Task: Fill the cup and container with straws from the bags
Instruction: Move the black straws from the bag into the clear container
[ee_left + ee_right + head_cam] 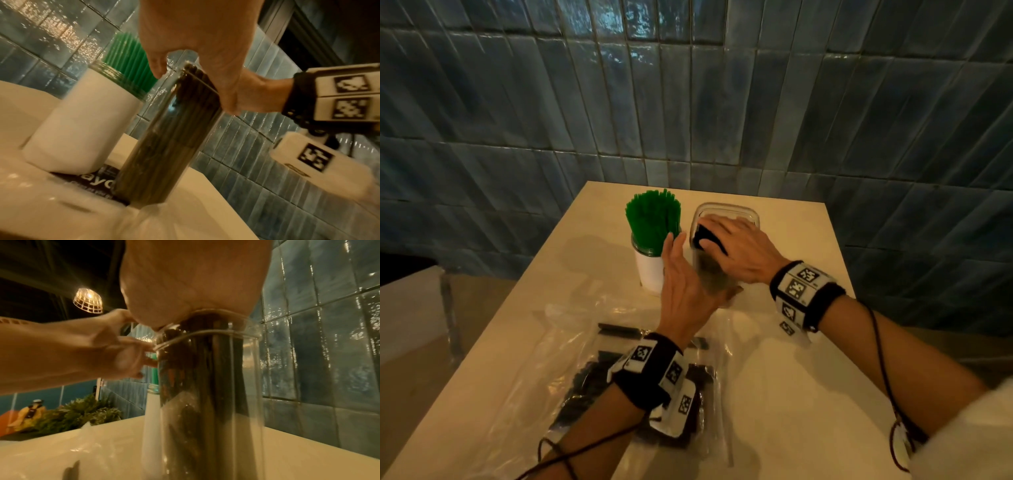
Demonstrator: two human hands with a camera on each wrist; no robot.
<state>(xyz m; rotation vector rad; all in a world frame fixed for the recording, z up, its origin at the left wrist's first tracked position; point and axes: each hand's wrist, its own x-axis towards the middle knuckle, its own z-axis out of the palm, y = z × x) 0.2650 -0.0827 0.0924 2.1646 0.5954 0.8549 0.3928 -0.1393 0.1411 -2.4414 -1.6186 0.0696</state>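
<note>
Container-filling step: my right hand (739, 251) fingers clutched black straws (185, 129) in the container (209, 402), left hand (681, 284) flat beside it; next, release.

We see a white cup (650, 270) standing upright, packed with green straws (654, 214). Just right of the cup stands a clear container (722, 214) holding black straws (176, 129). Nearer us than the cup lie clear bags (585, 377) of black straws.
</note>
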